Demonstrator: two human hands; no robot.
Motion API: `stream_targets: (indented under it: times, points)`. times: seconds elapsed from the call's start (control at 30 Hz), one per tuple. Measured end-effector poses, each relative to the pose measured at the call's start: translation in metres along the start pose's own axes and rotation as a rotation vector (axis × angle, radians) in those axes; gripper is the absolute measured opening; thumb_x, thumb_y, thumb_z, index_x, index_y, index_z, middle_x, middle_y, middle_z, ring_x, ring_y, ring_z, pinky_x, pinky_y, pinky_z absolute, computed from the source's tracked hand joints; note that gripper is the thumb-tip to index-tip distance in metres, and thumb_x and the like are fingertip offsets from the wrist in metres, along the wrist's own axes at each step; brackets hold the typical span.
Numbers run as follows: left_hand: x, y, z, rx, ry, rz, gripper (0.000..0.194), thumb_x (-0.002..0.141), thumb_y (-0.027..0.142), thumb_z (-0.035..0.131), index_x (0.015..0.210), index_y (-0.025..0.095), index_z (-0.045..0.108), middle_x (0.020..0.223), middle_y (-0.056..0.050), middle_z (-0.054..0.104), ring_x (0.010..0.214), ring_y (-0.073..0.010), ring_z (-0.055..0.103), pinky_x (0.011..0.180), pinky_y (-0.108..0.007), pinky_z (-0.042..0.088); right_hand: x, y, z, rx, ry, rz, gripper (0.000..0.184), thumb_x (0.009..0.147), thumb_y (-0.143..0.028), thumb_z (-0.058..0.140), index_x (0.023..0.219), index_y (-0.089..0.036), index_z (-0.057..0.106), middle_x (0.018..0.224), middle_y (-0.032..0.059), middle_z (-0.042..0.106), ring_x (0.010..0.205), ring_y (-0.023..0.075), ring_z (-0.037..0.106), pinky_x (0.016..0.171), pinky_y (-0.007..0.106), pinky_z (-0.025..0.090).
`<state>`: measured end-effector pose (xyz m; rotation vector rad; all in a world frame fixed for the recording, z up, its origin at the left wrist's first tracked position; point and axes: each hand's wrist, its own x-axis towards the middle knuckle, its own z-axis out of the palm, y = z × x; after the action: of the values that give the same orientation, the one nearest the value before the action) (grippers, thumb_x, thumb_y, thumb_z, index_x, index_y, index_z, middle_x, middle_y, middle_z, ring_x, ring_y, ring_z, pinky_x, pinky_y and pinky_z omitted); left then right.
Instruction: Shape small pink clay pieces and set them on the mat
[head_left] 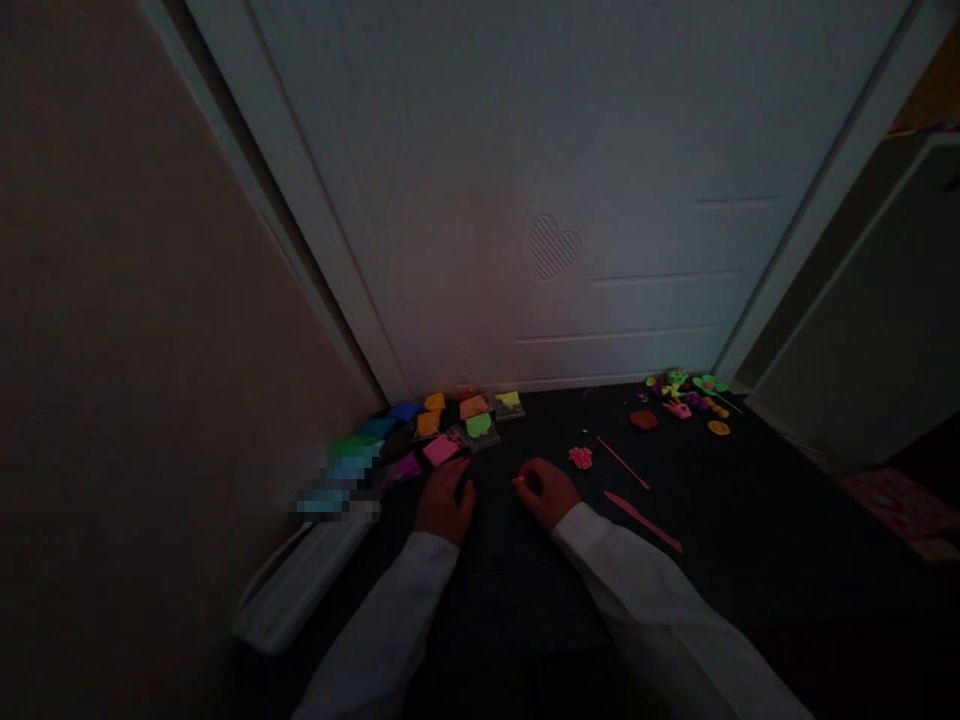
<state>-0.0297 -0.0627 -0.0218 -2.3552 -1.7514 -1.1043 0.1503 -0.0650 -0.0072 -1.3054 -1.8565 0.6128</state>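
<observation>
My left hand [444, 503] rests near the dark tabletop with thumb and fingers apart, holding nothing. Just beyond its fingertips lies a flat packet of pink modelling clay [442, 449]. My right hand [551, 492] is closed in a pinch, and a tiny pink bit of clay [522, 478] shows at its fingertips. To the right of that hand sits a bumpy pink clay cluster [580, 458]. A thin pink modelling stick [624, 463] and a pink plastic knife [645, 521] lie further right, both apart from the hand.
Several packets of coloured clay, among them a green one [478, 426], line the table's back left. A white elongated case [307, 580] lies at the left edge. Small clay pieces [679, 390], a reddish-brown lump [643, 420] and a yellow disc [718, 428] sit back right. A white panel [480, 200] rises behind.
</observation>
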Motion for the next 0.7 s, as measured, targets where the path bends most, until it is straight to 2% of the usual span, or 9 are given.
stream_targets:
  times: [0.1, 0.2, 0.27, 0.33, 0.4, 0.47, 0.53, 0.6, 0.7]
  points:
    - [0.003, -0.010, -0.005, -0.192, 0.049, -0.180, 0.033, 0.070, 0.029, 0.044, 0.101, 0.018, 0.050, 0.104, -0.007, 0.052, 0.101, -0.0201, 0.044, 0.090, -0.038, 0.031, 0.001, 0.001, 0.000, 0.006, 0.000, 0.006, 0.011, 0.071, -0.028, 0.045, 0.072, -0.018, 0.048, 0.064, -0.0022, 0.047, 0.057, 0.0084, 0.044, 0.053, 0.020, 0.035]
    - [0.013, -0.027, -0.032, -0.553, 0.230, -0.404, 0.037, 0.069, 0.033, 0.046, 0.102, 0.019, 0.049, 0.107, -0.006, 0.051, 0.102, -0.0215, 0.044, 0.090, -0.039, 0.032, 0.001, 0.003, 0.001, 0.010, -0.007, 0.018, 0.011, 0.072, -0.028, 0.044, 0.073, -0.018, 0.049, 0.064, -0.0022, 0.048, 0.058, 0.0086, 0.045, 0.053, 0.020, 0.035]
    - [0.023, -0.037, -0.060, -0.907, 0.395, -0.375, 0.040, 0.071, 0.036, 0.041, 0.109, 0.023, 0.043, 0.118, -0.004, 0.042, 0.110, -0.0201, 0.036, 0.092, -0.037, 0.030, 0.002, 0.003, 0.002, 0.011, -0.011, 0.029, 0.010, 0.072, -0.028, 0.045, 0.073, -0.018, 0.049, 0.064, -0.0021, 0.049, 0.058, 0.0087, 0.045, 0.054, 0.020, 0.036]
    - [0.035, -0.039, -0.085, -0.968, 0.437, -0.319, 0.042, 0.076, 0.040, 0.028, 0.117, 0.032, 0.028, 0.129, 0.004, 0.026, 0.116, -0.0145, 0.025, 0.095, -0.033, 0.028, 0.003, 0.004, 0.003, 0.015, -0.009, 0.035, 0.010, 0.071, -0.027, 0.045, 0.074, -0.018, 0.050, 0.066, -0.0019, 0.050, 0.059, 0.0089, 0.046, 0.054, 0.020, 0.036]
    - [0.044, -0.033, -0.095, -1.077, 0.261, -0.235, 0.044, 0.076, 0.043, 0.026, 0.117, 0.030, 0.030, 0.128, 0.001, 0.027, 0.114, -0.0173, 0.029, 0.093, -0.035, 0.030, 0.004, 0.005, 0.004, 0.019, -0.003, 0.037, 0.011, 0.071, -0.027, 0.046, 0.076, -0.019, 0.051, 0.067, -0.0016, 0.051, 0.060, 0.0091, 0.046, 0.055, 0.021, 0.036]
    - [0.050, -0.020, -0.086, -1.075, -0.214, -0.161, 0.049, 0.071, 0.047, 0.035, 0.114, 0.024, 0.037, 0.119, -0.007, 0.042, 0.107, -0.0226, 0.040, 0.087, -0.041, 0.035, 0.005, 0.006, 0.004, 0.023, -0.007, 0.035, 0.012, 0.072, -0.027, 0.045, 0.078, -0.019, 0.051, 0.067, -0.0015, 0.052, 0.060, 0.0091, 0.046, 0.055, 0.020, 0.036]
    - [0.052, -0.006, -0.061, -0.777, -0.492, -0.155, 0.045, 0.066, 0.040, 0.048, 0.107, 0.020, 0.047, 0.110, -0.009, 0.050, 0.103, -0.0239, 0.043, 0.087, -0.044, 0.033, 0.006, 0.006, 0.004, 0.026, -0.010, 0.036, 0.013, 0.073, -0.027, 0.044, 0.078, -0.019, 0.052, 0.067, -0.0013, 0.052, 0.059, 0.0090, 0.047, 0.054, 0.020, 0.036]
    - [0.053, 0.004, -0.031, -0.514, -0.356, -0.094, 0.042, 0.060, 0.039, 0.055, 0.097, 0.020, 0.054, 0.106, -0.008, 0.053, 0.103, -0.0244, 0.043, 0.091, -0.045, 0.027, 0.007, 0.007, 0.004, 0.021, -0.006, 0.034, 0.015, 0.073, -0.028, 0.043, 0.077, -0.018, 0.053, 0.066, -0.0013, 0.053, 0.059, 0.0090, 0.047, 0.054, 0.020, 0.036]
    - [0.053, 0.004, 0.003, -0.510, -0.225, -0.109, 0.038, 0.062, 0.036, 0.053, 0.097, 0.020, 0.055, 0.105, -0.006, 0.053, 0.102, -0.0213, 0.043, 0.092, -0.042, 0.027, 0.007, 0.006, 0.004, 0.007, 0.003, 0.034, 0.016, 0.074, -0.030, 0.043, 0.075, -0.018, 0.053, 0.064, -0.0016, 0.053, 0.058, 0.0088, 0.047, 0.054, 0.020, 0.036]
